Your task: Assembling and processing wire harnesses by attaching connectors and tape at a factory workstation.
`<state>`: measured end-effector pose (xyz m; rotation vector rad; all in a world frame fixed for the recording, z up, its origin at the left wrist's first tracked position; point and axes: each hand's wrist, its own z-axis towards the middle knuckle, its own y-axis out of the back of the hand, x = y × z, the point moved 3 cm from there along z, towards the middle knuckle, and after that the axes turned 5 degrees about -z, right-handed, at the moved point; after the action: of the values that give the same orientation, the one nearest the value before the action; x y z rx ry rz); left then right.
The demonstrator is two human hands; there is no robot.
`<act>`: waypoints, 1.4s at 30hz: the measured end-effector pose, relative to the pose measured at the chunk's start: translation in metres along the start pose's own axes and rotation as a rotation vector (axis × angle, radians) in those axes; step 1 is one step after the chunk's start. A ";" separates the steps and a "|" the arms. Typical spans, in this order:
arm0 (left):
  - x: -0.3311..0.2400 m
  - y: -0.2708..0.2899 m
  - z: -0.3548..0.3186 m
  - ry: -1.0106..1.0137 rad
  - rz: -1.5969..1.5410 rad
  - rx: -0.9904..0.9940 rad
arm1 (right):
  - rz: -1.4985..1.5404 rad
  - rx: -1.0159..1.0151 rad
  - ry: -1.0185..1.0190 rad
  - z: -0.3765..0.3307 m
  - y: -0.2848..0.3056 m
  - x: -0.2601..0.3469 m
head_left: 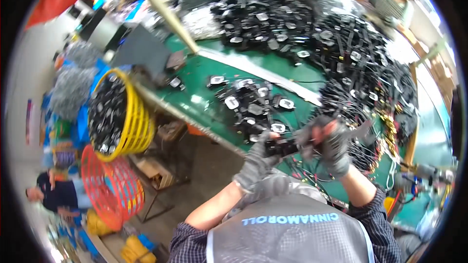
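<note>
Head view, tilted and motion-blurred. Both hands wear grey knit gloves and meet over the near edge of the green-topped bench (204, 98).

Left hand (256, 161): fingers clenched round one end of a small black rectangular wired component (282, 148), thumb on top. Right hand (332, 143): fingers curled onto the other end of the same component, pinching it or its lead; blur hides which. The component sits between the two hands, off the bench surface, just in front of my chest.

Progress, as I judge it: a small cluster of black modules with silver faces (253, 104) lies on the bench just beyond the hands, and a large heap of black wired parts (341, 53) covers the far and right side, so much stock appears unhandled. A yellow plastic basket (139, 122) beside the bench at my left is filled with dark parts; a red wire basket (114, 192) stands below it. I would call the work mid-batch, with one piece in hand.
</note>
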<state>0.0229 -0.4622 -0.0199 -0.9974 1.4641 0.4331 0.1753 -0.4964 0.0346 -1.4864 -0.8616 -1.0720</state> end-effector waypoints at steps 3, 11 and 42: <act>0.008 -0.003 0.005 0.060 -0.152 0.042 | -0.239 0.012 -0.025 -0.005 -0.013 0.008; -0.010 -0.005 0.005 -0.531 0.587 0.073 | 0.211 0.230 -0.585 0.017 0.016 -0.009; -0.001 0.015 0.001 -0.004 -0.194 -0.119 | -0.329 0.138 0.163 0.012 -0.038 -0.002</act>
<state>0.0116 -0.4530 -0.0232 -1.2212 1.3347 0.3844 0.1419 -0.4781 0.0447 -1.1497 -1.0645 -1.3261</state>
